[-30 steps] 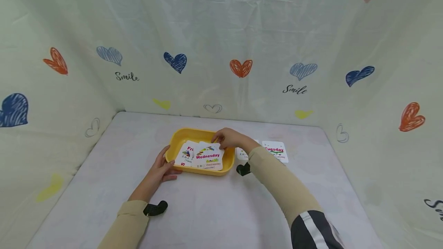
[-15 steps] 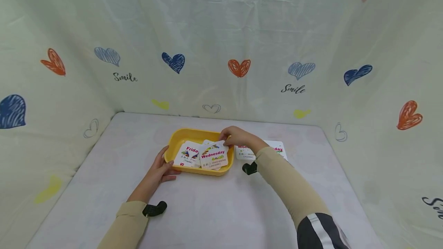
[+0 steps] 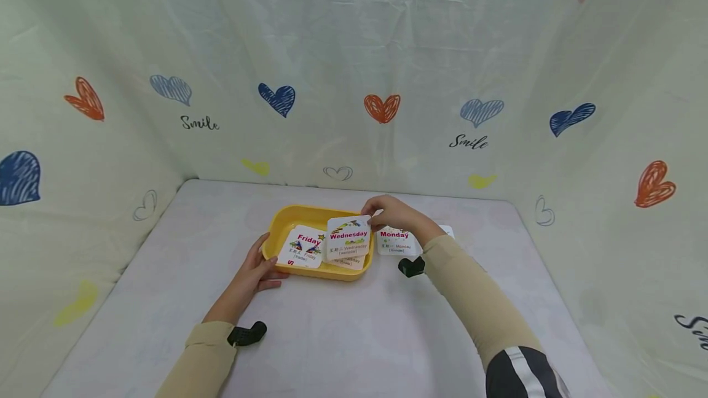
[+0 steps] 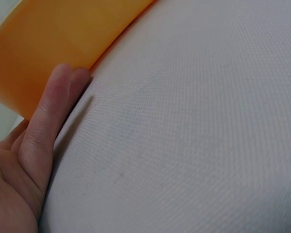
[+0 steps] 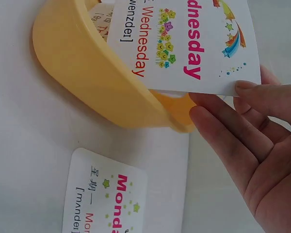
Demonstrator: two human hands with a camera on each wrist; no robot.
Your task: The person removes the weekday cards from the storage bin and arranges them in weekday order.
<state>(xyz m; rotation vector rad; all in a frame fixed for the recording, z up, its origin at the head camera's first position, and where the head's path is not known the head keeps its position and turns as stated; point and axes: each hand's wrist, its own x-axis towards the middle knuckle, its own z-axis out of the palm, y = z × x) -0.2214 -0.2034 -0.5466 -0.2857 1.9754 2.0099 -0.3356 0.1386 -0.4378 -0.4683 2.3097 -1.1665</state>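
My right hand point(image 3: 394, 212) pinches the upper right corner of the Wednesday card point(image 3: 348, 238), thumb on its face. In the right wrist view this Wednesday card point(image 5: 184, 43) is tilted up over the rim of the yellow tray point(image 3: 293, 209). Inside the tray lie a Friday card point(image 3: 301, 247) on the left and another card point(image 3: 350, 263), mostly covered by the Wednesday one. My left hand point(image 3: 255, 272) holds the tray's left end. Its fingers point(image 4: 51, 104) lie along the outer wall in the left wrist view.
A Monday card point(image 3: 394, 243) lies on the white tabletop point(image 3: 332, 336), just right of the tray. Beyond it a further card point(image 3: 448, 230) shows only a corner behind my right forearm. A heart-printed cloth point(image 3: 332, 48) hangs behind and at the sides.
My right hand has moved to the right and lifted the Wednesday card from among the others, uncovering more of the Friday card and the card below. My left hand stays on the tray.
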